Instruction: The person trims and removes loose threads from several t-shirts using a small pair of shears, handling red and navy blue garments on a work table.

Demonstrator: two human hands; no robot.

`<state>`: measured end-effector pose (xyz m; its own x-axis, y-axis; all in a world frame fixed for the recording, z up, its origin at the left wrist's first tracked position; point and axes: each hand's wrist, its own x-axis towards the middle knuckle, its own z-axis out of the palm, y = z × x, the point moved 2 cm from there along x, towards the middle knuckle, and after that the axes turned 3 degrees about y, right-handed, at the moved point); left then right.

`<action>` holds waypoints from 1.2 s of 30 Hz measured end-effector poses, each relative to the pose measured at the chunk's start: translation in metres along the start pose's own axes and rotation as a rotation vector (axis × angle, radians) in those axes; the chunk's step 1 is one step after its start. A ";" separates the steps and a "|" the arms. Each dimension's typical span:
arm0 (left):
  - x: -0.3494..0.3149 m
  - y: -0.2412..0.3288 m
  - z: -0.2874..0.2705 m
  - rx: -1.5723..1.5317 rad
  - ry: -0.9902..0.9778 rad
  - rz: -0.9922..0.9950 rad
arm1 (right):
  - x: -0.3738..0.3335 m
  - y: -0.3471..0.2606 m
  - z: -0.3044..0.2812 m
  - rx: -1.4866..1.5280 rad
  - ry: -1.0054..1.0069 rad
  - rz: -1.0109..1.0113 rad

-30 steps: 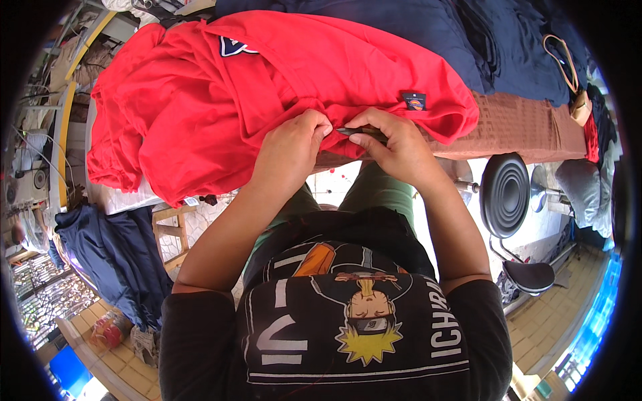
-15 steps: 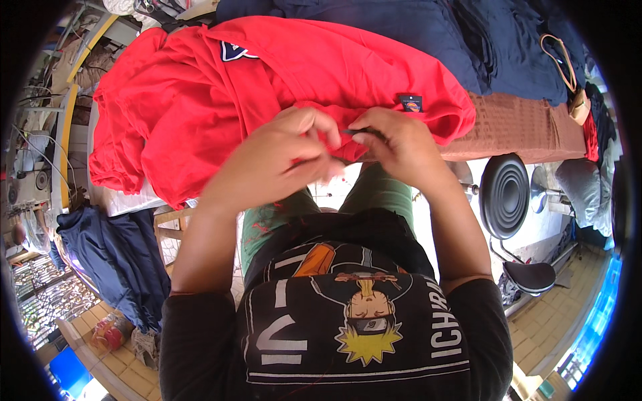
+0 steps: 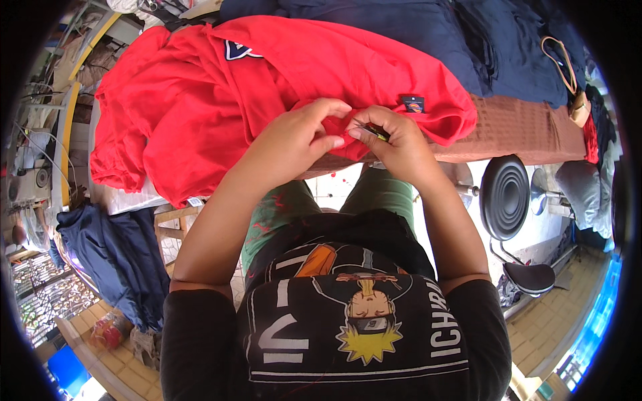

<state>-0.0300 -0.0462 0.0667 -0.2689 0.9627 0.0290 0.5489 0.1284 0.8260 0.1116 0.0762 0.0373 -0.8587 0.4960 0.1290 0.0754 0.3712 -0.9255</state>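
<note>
A red garment [image 3: 194, 113] lies bunched over the table, with a dark label [image 3: 413, 104] near its right end and a white-edged dark patch [image 3: 239, 50] higher up. My left hand [image 3: 301, 137] pinches the garment's near edge between thumb and fingers. Close beside it, my right hand [image 3: 396, 142] is closed around small thread snips [image 3: 378, 132], dark with a bit of yellow-green. Their points face the fabric by my left fingertips. Most of the tool is covered by my right fingers.
Dark blue cloth [image 3: 428, 33] is piled behind the garment. Brown cloth [image 3: 521, 127] covers the table's right end. A round black stool seat [image 3: 505, 197] stands at right. Blue clothing [image 3: 120, 260] hangs at left near a yellow metal frame [image 3: 69, 134].
My left hand, blurred and with loose fingers before, has moved up and right and pinches the red cloth. The snips in my right hand show more, with their yellow-green part visible.
</note>
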 end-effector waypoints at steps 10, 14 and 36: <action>-0.002 -0.008 0.025 -0.070 0.018 -0.115 | 0.004 0.000 -0.002 0.077 0.056 -0.090; -0.005 -0.011 0.027 -0.159 0.054 -0.119 | 0.004 0.001 0.000 0.125 -0.021 -0.033; -0.003 -0.003 0.022 0.018 0.019 -0.089 | 0.001 -0.017 -0.024 -0.182 -0.235 -0.092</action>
<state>-0.0136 -0.0447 0.0520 -0.3326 0.9425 -0.0333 0.5358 0.2180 0.8157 0.1215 0.0897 0.0620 -0.9582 0.2665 0.1037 0.0632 0.5508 -0.8322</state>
